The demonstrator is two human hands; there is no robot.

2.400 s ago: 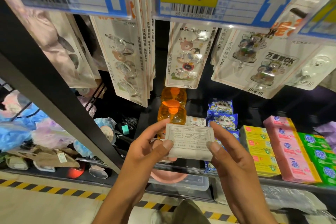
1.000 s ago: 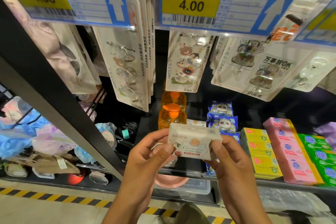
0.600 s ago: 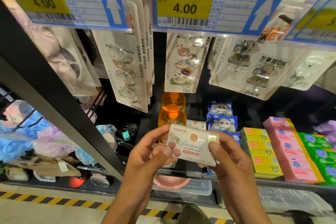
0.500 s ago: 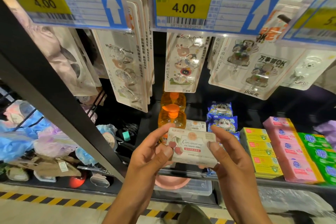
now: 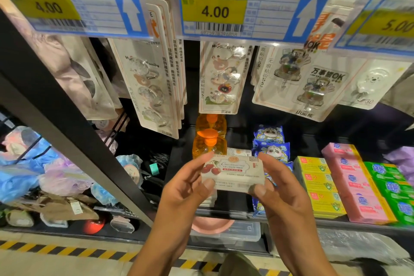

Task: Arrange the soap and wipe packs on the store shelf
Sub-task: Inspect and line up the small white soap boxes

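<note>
A white soap box with a cherry picture (image 5: 234,171) is held in front of the shelf, printed face up. My left hand (image 5: 188,188) pinches its left end between thumb and fingers. My right hand (image 5: 280,188) pinches its right end. Behind it on the shelf (image 5: 233,213) lies another white soap box (image 5: 239,152). Blue panda wipe packs (image 5: 270,141) are stacked to the right, partly hidden by my right hand.
Orange pump bottles (image 5: 209,141) stand behind the box. Yellow (image 5: 318,186), pink (image 5: 354,181) and green soap bars (image 5: 392,184) fill the shelf's right side. Hook cards (image 5: 220,78) hang above under price tags (image 5: 215,11). A black upright (image 5: 67,132) slants on the left.
The box was turned over from its plain back to its printed cherry face, then tilted flatter. Both hands kept hold of its ends and stayed in about the same place.
</note>
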